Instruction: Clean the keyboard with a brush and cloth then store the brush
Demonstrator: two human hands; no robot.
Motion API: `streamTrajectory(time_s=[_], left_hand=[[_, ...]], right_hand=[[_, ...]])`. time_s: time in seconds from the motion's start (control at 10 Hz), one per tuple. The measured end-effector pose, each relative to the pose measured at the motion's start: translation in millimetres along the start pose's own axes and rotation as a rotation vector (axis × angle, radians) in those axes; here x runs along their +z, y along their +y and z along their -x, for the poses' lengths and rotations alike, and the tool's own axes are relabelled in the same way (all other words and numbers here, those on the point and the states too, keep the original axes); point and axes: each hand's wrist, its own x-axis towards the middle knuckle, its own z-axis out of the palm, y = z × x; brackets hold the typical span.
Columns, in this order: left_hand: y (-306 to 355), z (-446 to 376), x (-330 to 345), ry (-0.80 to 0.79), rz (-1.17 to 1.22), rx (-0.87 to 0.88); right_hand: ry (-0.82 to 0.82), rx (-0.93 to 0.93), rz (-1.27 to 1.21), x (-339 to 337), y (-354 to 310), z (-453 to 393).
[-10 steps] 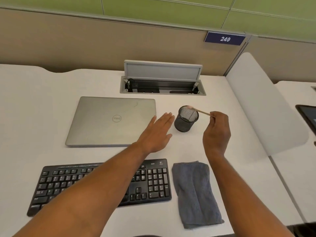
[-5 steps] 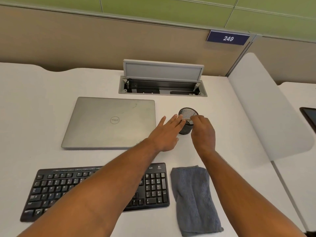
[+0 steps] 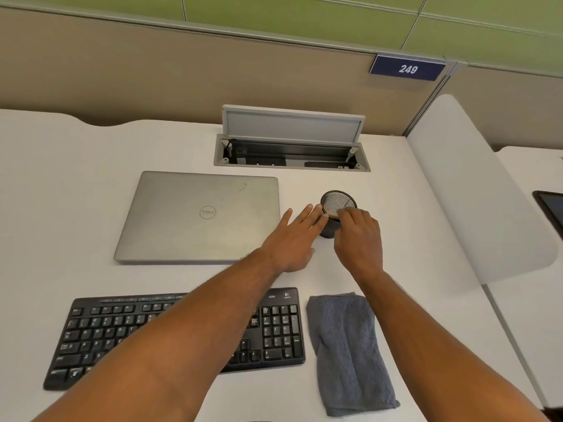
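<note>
A black mesh pen cup stands on the white desk, right of the laptop. My left hand has straight fingers whose tips touch the cup's left side. My right hand is curled over the cup's front rim and pinches the brush. Only a short tan piece of the brush shows at the rim; the rest is hidden. The black keyboard lies near the front edge, partly under my left forearm. A folded grey cloth lies just right of it.
A shut silver laptop lies left of the cup. Behind it an open cable box is sunk in the desk with its lid up. A white divider panel borders the right side, with a dark screen beyond.
My right hand brought the brush from above and right of the cup down to its rim. My left hand moved forward until its fingertips touched the cup.
</note>
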Motion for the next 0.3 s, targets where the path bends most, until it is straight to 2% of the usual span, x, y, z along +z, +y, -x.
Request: streamTrajectory(time_s=[0.2,0.3], left_hand=[[-26.0,35.6,2.9,0.012,0.01,-0.095],[-39.9,57.8,3.1,0.017,0.008,-0.146]], right_hand=[[0.036,0.03,-0.029,-4.0,-27.1,5.9],[0.075,-0.022,-0.054,-0.4,-48.3,11.0]])
